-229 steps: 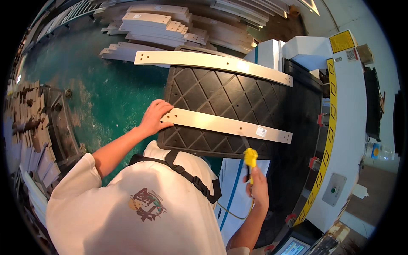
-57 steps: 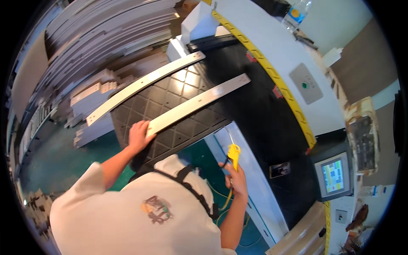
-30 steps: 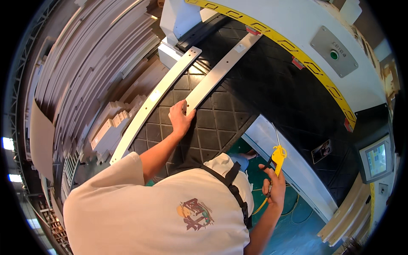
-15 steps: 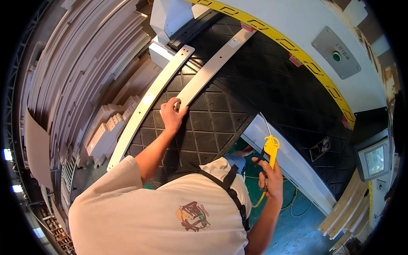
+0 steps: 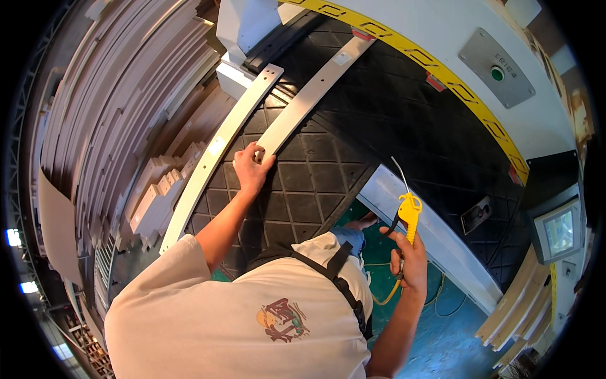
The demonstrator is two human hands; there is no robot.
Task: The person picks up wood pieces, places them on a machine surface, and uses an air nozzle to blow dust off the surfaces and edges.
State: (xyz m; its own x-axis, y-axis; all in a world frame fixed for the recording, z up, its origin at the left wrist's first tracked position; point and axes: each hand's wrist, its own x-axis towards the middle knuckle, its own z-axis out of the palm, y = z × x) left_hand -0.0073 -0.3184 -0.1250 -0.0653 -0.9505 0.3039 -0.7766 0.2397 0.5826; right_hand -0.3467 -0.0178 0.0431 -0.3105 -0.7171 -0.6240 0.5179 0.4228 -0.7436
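My left hand grips the near end of a pale, flat board, thumb on one side and fingers curled over the other. The board's far end reaches a red block by the yellow strip. A second pale board with small holes and a label lies to the left, apart from it. Both rest over a black grooved mat. In my right hand is a yellow air blow gun, its thin metal nozzle pointing up and away over the black surface. A yellow hose hangs below it.
Stacks of pale boards fill the left side. A white machine frame with a yellow strip curves across the far right, bearing a green button and a screen. A metal beam runs beside my right hand.
My right hand has shifted slightly right with the blow gun, its nozzle now leaning further left. My left hand stays on the board's near end; the view has shifted a little.
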